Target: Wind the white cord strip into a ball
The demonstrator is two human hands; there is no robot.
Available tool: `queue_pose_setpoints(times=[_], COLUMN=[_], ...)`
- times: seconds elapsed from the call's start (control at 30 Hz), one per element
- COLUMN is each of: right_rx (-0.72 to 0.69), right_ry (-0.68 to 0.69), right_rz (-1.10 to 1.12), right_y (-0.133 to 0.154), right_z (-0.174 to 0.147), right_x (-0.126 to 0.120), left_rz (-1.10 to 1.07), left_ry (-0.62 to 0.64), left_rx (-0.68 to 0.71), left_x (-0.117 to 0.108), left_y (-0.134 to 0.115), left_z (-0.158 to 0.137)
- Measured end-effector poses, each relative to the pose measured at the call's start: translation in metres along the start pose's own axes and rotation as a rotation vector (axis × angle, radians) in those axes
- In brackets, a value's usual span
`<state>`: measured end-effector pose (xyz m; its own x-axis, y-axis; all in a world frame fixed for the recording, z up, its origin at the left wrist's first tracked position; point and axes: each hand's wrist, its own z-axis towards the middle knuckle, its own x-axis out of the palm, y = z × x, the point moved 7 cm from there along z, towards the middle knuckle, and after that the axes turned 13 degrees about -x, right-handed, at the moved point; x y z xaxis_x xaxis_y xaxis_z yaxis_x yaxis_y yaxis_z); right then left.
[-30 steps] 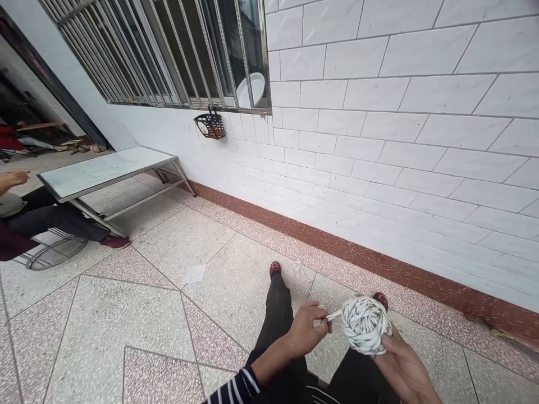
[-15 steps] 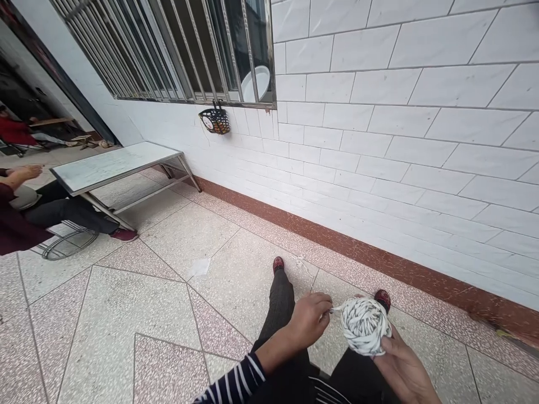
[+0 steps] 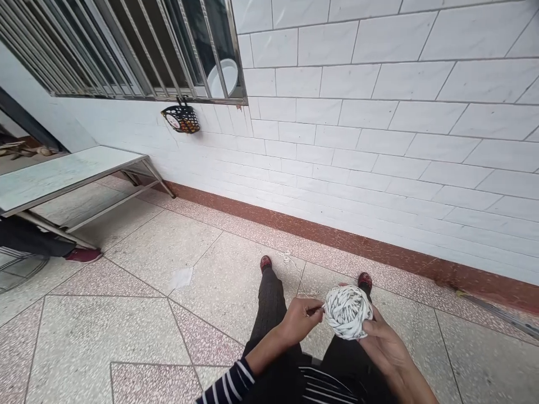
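Note:
A ball of white cord with dark flecks (image 3: 347, 312) rests in my right hand (image 3: 381, 344), which cups it from below and behind, above my knees. My left hand (image 3: 300, 319) pinches the loose strand of the cord just left of the ball, fingers touching the ball's side. A thin length of the same cord (image 3: 295, 268) trails over the tiled floor between my two red shoes (image 3: 265, 262). My legs stretch out in dark trousers.
A low metal bench (image 3: 63, 175) stands at the left by the white tiled wall. Another person's leg and red shoe (image 3: 82, 255) show under it. A small black basket (image 3: 182, 119) hangs below the barred window. A scrap of paper (image 3: 181, 278) lies on the floor.
My view has swung to the right, so the bench and the other person slid left. My left hand has drawn closer to the ball, shortening the strand between them.

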<state>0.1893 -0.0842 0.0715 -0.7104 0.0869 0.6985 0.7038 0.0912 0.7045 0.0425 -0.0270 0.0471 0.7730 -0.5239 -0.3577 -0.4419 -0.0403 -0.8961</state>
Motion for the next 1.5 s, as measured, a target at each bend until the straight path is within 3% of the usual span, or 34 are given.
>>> queue_pose_setpoints(times=[0.2,0.5,0.9,1.13,1.4,1.5], right_rx=[0.012,0.032,0.084,0.083,0.084,0.100], right_ry=[0.026,0.099,0.060,0.051,0.074,0.096], right_rz=[0.014,0.004,0.012,0.039,-0.018,-0.038], right_y=[-0.001,-0.002,-0.014,-0.015,-0.012,-0.012], right_z=[0.001,0.002,-0.004,-0.008,-0.010,-0.012], right_x=[0.010,0.025,0.016,0.015,0.008,0.016], left_rz=[-0.100,-0.125,-0.114,0.009,-0.072,-0.136], left_ry=[0.022,-0.098,-0.104,-0.135,-0.133,-0.074], left_rx=[-0.086,-0.177,-0.115,-0.106,-0.149,-0.243], left_x=[0.003,-0.010,-0.003,-0.002,0.001,0.000], left_y=[0.009,0.016,0.029,0.040,0.059,0.067], left_z=[0.000,0.020,0.041,0.051,0.065,0.073])
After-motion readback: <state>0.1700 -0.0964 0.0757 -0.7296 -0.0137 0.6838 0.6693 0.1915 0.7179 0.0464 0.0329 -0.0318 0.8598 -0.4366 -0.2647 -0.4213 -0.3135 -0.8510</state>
